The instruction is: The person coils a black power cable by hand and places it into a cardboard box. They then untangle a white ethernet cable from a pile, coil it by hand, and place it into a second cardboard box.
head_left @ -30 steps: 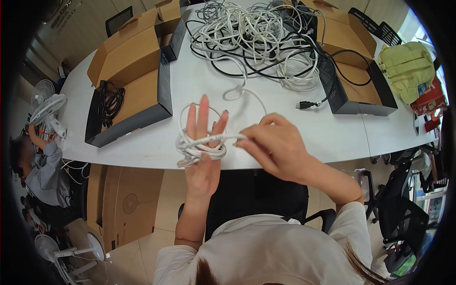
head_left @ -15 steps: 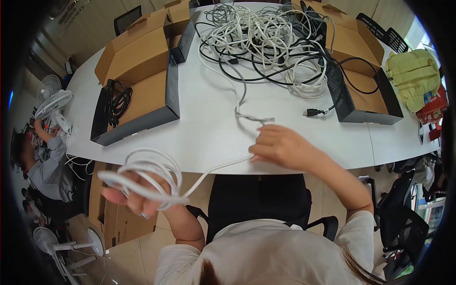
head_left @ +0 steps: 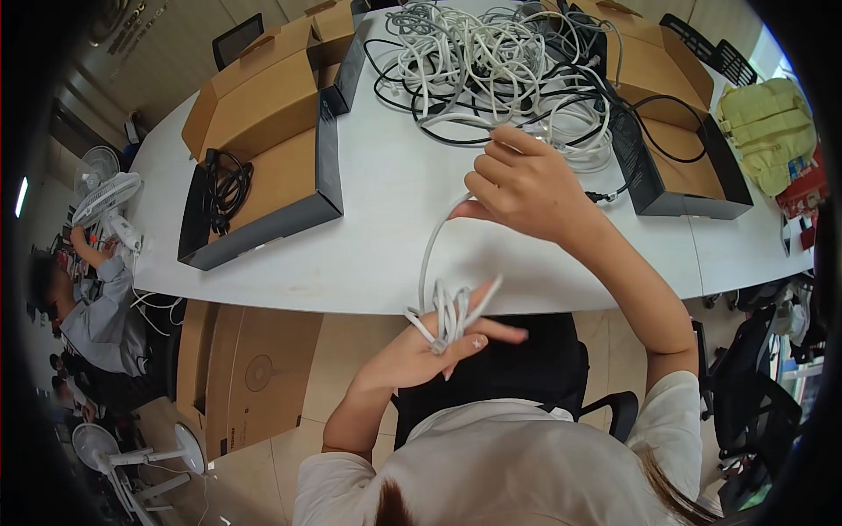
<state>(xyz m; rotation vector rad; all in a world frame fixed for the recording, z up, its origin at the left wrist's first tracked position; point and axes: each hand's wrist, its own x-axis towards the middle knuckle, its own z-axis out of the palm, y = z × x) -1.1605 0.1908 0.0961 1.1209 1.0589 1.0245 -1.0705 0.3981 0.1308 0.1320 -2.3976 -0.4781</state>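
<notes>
A white cable [head_left: 425,256] runs between my two hands. Several loops of it form a coil [head_left: 449,317] around the palm of my left hand [head_left: 443,344], whose fingers point right, partly spread, just off the table's front edge. Over the table, my right hand [head_left: 522,184] is closed on the same cable, its fingers curled around the upper stretch. Just behind my right hand lies a big tangle of white, grey and black cables [head_left: 474,61]. A black plug [head_left: 601,196] pokes out beside my right wrist, partly hidden.
On the left of the white table [head_left: 263,285] stands an open cardboard box [head_left: 263,237] with a coiled black cable [head_left: 228,193] inside. Another open box [head_left: 693,206] and a yellow bag [head_left: 767,131] are at right. A black chair [head_left: 526,359] is before me; a person [head_left: 105,307] sits far left.
My left hand has swung right and turned over, carrying the coil. My right hand has risen toward the tangle, pulling the cable; its loose end no longer shows on the table.
</notes>
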